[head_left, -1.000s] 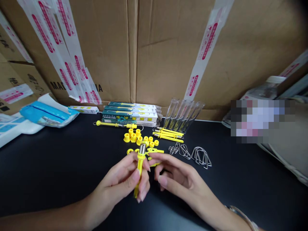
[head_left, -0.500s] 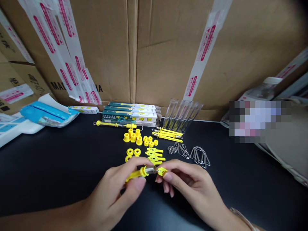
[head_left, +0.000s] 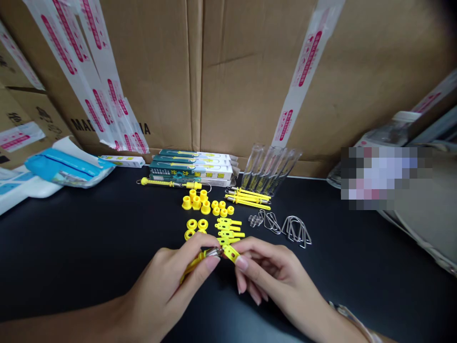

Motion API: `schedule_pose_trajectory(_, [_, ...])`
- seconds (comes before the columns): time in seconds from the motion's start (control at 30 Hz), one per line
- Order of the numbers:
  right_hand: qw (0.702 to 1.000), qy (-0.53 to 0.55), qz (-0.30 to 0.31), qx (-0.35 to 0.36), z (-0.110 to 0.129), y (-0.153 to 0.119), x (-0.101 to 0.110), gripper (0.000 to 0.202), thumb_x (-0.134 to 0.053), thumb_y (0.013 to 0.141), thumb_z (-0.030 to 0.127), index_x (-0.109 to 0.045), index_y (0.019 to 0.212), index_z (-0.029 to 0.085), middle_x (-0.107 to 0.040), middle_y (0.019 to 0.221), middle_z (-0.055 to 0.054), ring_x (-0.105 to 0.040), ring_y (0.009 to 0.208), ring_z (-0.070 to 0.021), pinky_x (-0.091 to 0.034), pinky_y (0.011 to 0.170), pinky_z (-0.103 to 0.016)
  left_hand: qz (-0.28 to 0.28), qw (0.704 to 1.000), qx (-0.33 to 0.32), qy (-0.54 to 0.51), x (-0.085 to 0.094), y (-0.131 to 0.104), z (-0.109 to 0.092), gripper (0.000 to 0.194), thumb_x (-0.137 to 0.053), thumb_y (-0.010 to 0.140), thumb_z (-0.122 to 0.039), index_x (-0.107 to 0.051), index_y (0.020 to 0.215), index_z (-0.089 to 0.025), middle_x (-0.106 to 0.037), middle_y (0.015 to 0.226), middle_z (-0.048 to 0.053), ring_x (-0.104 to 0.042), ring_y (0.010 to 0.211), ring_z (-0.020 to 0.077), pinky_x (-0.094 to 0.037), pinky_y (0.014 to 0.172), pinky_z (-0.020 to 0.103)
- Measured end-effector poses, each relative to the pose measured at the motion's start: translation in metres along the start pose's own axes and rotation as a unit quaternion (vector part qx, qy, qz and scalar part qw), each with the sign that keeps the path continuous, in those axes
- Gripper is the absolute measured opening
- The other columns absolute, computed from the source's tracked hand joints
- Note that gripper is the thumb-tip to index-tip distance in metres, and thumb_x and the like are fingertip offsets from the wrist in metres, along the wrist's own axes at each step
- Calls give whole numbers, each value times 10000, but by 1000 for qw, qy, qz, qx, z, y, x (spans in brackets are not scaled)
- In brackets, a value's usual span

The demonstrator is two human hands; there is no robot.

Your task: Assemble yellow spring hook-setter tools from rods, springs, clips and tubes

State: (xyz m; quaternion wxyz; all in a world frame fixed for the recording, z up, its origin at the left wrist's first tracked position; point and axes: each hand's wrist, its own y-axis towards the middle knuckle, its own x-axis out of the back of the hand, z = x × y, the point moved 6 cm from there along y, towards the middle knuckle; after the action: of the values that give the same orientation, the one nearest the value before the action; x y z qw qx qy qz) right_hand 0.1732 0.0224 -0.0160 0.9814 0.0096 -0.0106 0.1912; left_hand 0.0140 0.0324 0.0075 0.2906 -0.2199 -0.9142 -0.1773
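Observation:
My left hand [head_left: 171, 278] grips a yellow spring-scale rod [head_left: 193, 265] between thumb and fingers, with a metal spring [head_left: 213, 252] at its right end. A flat yellow plastic tab [head_left: 231, 254] with holes is pinched between the thumb and forefinger of my right hand [head_left: 278, 274]. The tab's left end meets the spring's end; whether they are hooked together is too small to tell. Just beyond my fingertips lie several similar yellow tabs [head_left: 229, 234] and yellow rings [head_left: 192, 224].
Behind these sit yellow sleeves [head_left: 186, 203], small caps [head_left: 223, 205], rods with springs [head_left: 248, 197] and an assembled spring scale [head_left: 160, 184]. Metal hooks [head_left: 296, 231] lie to the right. Clear tubes [head_left: 266, 166] and stacked boxes [head_left: 193, 169] stand before a cardboard wall [head_left: 250, 95].
The tab has turned so its flat, holed face shows. My left hand's fingers now cover more of the spring, and the rod's end sits slightly further left.

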Motion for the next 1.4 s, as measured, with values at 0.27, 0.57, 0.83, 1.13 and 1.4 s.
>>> schedule_pose_trajectory(0.27, [998, 53, -7, -40, -6, 1, 1, 412, -588, 953, 526, -683, 1101, 153, -580, 587, 28, -440, 436, -50, -320, 433, -185, 23, 983, 74, -167, -3, 3, 11, 190, -517, 987, -392, -620, 1037, -241, -531, 693, -56, -427, 581, 94, -341, 543, 196])
schedule_pose_trajectory(0.57, [999, 31, 5, -38, -12, 3, -4, 432, -599, 951, 481, -595, 1279, 200, -645, 891, -45, -571, 664, -118, -501, 514, -211, -39, 826, 118, -550, -6, 17, 25, 246, -722, 876, -377, -551, 885, -199, -527, 796, -6, -449, 695, 104, -398, 614, 192])
schedule_pose_trajectory(0.83, [969, -234, 15, 76, 5, 3, -16, 407, -743, 873, 368, -643, 1242, 227, -636, 988, -35, -543, 729, -128, -468, 589, -227, -98, 766, 125, -623, 6, 21, 13, 264, -723, 859, -167, -465, 872, -222, -594, 994, 13, -573, 851, 138, -478, 723, 241])
schedule_pose_trajectory(1.13, [979, -200, 5, 42, 6, 6, -12, 206, -619, 957, 350, -681, 838, 194, -627, 807, -1, -532, 665, -103, -407, 566, -201, -76, 847, 40, -524, 4, 17, 5, 651, -892, 718, -277, -300, 987, -307, -619, 1091, -35, -591, 1020, 141, -465, 923, 299])
schedule_pose_trajectory(1.4, [997, -76, -3, -26, -8, 3, -9, 389, -524, 980, 514, -643, 851, 166, -568, 752, 5, -484, 470, -54, -407, 425, -177, -86, 882, 88, -455, 4, 17, 12, 630, -776, 760, -80, -190, 869, -286, -750, 853, -46, -700, 780, 134, -560, 769, 305])
